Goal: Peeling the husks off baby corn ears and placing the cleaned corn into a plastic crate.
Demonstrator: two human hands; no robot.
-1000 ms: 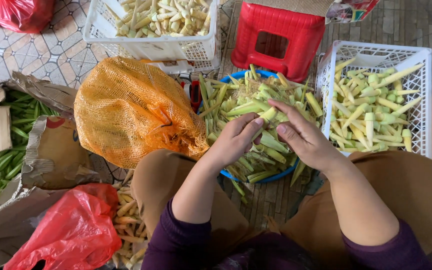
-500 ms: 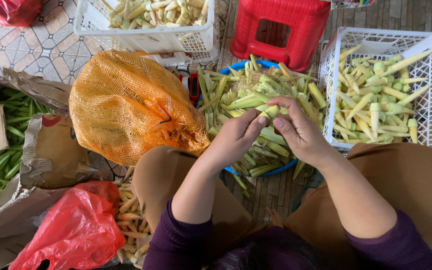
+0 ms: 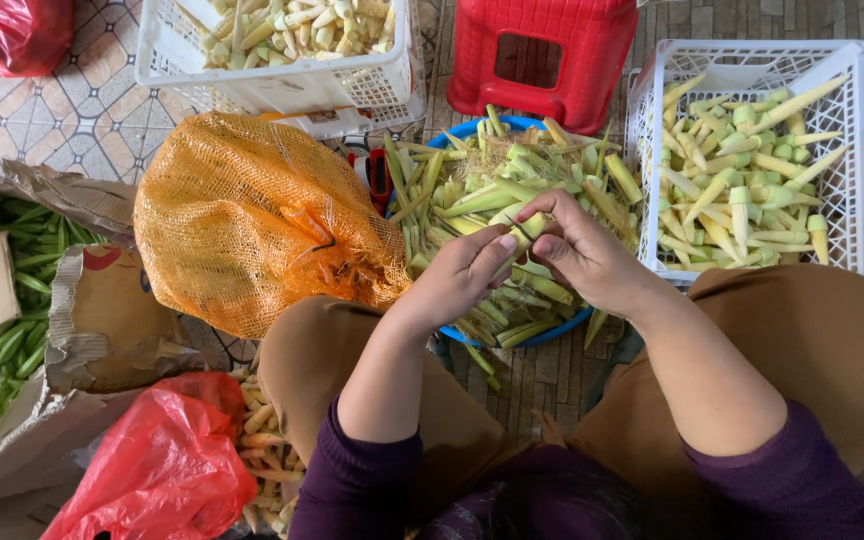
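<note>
While pinched by left hand [image 3: 457,280] and right hand [image 3: 577,250] above blue basin [image 3: 552,330], baby corn ear [image 3: 524,232]: judged light, brittle; grip mid-husk.

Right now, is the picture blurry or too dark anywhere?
Head view: soft, even daylight, no glare; the left hand, right hand and green husks in the blue basin look sharp; only the dark hair at the bottom edge is blurred.

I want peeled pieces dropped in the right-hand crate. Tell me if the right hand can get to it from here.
Probably yes. The right hand is over the blue basin, next to the white crate, whose top is open; nothing stands between them.
</note>
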